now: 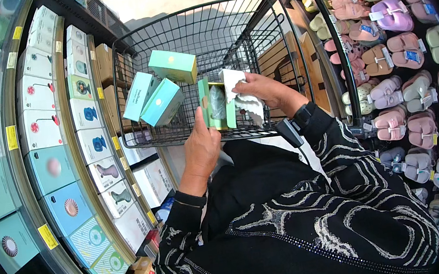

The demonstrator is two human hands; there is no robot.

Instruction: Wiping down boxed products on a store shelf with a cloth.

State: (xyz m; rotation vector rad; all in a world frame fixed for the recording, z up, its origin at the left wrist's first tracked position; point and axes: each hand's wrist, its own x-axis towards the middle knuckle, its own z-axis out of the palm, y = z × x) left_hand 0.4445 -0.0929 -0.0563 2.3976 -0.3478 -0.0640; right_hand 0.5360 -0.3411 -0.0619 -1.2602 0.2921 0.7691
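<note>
Above the near edge of a black wire shopping cart (219, 137), my left hand (202, 147) holds an opened green box (204, 97) with a yellow inside. A dark greenish item wrapped in clear plastic (218, 102) lies in the box. White moulded packing, paper or pulp by its look (233, 77), is pinched between the thumb and fingers of my right hand (261, 89), just right of the box. A closed green and yellow box (172, 64) and two turquoise boxes, one farther left (139, 97) and one nearer (162, 103), rest in the cart beyond my left hand.
Shelves with boxed small fans (51, 169) and yellow price tags run along the left. Pastel sandals and clogs (393, 20) hang in rows on the right. The cart's black handle frame (333, 34) rises at its right side, near wooden crates (279, 60).
</note>
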